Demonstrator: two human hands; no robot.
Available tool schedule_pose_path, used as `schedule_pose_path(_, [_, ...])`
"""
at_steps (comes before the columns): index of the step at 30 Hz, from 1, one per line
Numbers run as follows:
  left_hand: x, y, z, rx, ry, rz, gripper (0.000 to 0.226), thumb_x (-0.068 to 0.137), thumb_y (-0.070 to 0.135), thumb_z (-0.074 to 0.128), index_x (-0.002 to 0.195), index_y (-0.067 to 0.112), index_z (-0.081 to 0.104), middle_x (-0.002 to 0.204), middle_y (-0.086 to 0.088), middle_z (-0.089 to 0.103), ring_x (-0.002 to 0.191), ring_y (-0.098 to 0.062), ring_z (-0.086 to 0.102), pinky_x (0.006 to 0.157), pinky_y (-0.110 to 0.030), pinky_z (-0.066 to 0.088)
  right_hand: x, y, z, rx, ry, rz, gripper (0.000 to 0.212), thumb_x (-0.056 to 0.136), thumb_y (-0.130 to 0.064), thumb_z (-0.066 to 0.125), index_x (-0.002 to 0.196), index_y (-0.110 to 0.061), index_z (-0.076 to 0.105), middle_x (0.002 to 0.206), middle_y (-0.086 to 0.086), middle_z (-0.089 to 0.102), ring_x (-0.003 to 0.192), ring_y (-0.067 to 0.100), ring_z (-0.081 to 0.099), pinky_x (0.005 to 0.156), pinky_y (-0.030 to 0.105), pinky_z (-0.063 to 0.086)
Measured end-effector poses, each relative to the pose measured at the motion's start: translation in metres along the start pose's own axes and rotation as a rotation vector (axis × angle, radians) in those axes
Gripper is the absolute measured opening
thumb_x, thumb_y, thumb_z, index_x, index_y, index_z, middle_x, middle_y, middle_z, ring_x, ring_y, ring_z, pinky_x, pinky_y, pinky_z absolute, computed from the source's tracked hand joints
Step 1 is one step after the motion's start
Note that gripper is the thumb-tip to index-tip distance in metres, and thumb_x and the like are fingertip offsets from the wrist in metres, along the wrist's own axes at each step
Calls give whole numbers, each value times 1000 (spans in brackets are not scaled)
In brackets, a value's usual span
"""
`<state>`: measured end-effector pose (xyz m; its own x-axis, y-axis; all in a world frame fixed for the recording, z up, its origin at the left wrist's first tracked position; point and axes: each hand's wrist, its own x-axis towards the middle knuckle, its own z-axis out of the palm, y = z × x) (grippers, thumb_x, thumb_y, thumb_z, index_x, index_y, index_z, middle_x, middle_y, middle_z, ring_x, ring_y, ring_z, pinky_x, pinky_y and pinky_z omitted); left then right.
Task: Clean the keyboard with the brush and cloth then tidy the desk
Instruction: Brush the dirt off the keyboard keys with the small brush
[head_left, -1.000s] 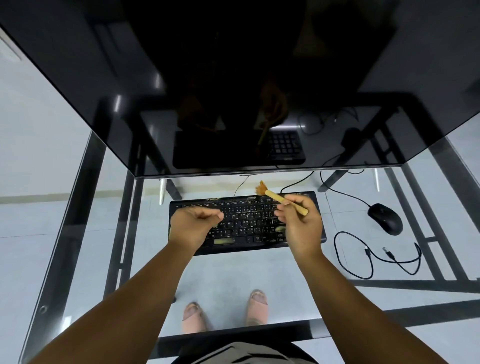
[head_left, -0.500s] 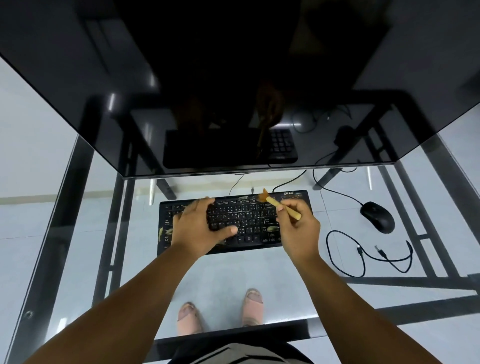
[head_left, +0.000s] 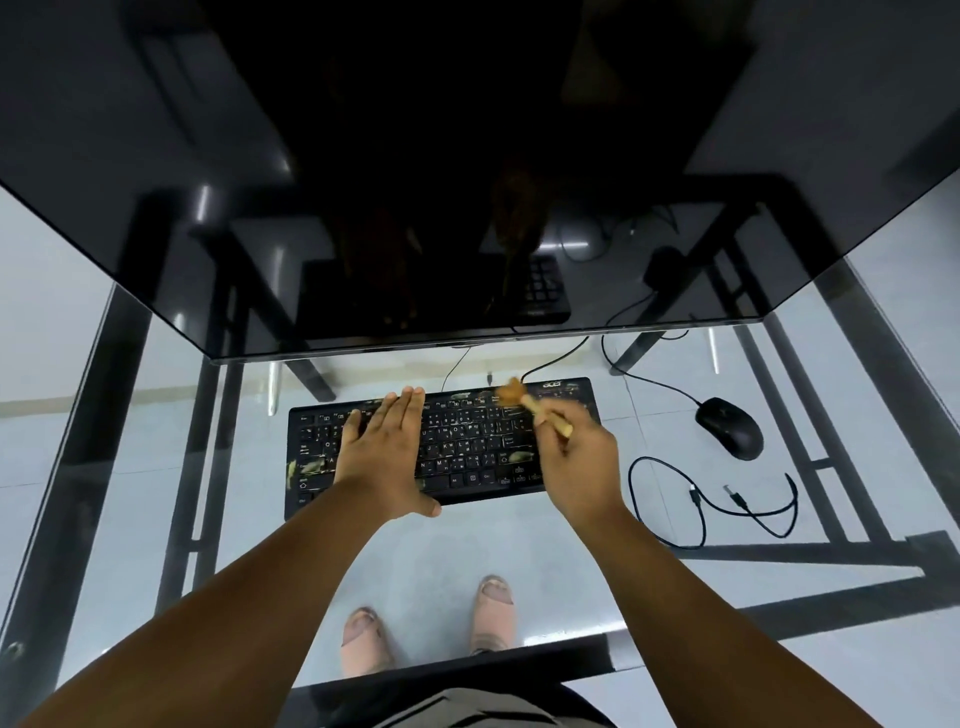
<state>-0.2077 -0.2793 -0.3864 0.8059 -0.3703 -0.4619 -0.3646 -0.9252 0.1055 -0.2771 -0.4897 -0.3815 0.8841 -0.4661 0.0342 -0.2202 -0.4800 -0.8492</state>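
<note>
Brushing step — the left hand (head_left: 382, 457) lies flat and empty on the keyboard (head_left: 467, 441), the right hand (head_left: 579, 457) grips the brush (head_left: 524, 402) — next, sweep along the top rows.

Left hand (head_left: 382, 457) flat on keyboard (head_left: 467, 441), right hand (head_left: 579, 460) gripping brush (head_left: 524, 397)

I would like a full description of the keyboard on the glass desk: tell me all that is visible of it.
The keyboard is a flat black board, plastic by its look, with pale key legends and an "acer" mark at its far right corner. Yellowish dirt specks lie along its top row and lower left keys. It lies flat on the glass desk, under the monitor's lower edge; cables lead away behind it. The left hand rests spread on its left half. The right hand holds the brush with the bristles at its top row.
</note>
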Motion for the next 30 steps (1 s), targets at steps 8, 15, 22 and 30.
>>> schedule_pose_path(8, [2, 4, -5, 51, -7, -20, 144, 58, 67, 76, 151, 17, -23, 164, -2, -6, 151, -20, -4, 121, -50, 1, 2, 15, -14, -28, 67, 39, 15, 94, -19, 58, 106, -21, 66, 69, -10, 64, 52, 6, 52, 51, 25, 43])
schedule_pose_path(15, [4, 10, -6, 65, -7, -33, 147, 56, 65, 78, 150, 17, -24, 164, -4, -3, 151, -23, -1, 120, -52, 3, 2, 17, -23, 8, 75, 62, 17, 94, -17, 58, 108, -22, 66, 75, -12, 66, 59, 3, 55, 58, 17, 43])
schedule_pose_path(22, [4, 13, -7, 75, -6, -44, 149, 54, 65, 80, 150, 17, -24, 163, -4, -3, 151, -24, 0, 120, -52, 4, 6, 26, -43, 29, 86, 111, 14, 93, -18, 56, 97, -29, 65, 67, 1, 67, 51, 16, 53, 50, 32, 45])
schedule_pose_path(30, [2, 21, -1, 19, 15, -49, 151, 52, 74, 76, 150, 20, -24, 163, -1, -12, 150, -24, -7, 120, -52, 4, -7, 30, -50, 22, 105, 148, 15, 88, -15, 56, 90, -26, 67, 62, -11, 64, 51, 18, 54, 50, 32, 45])
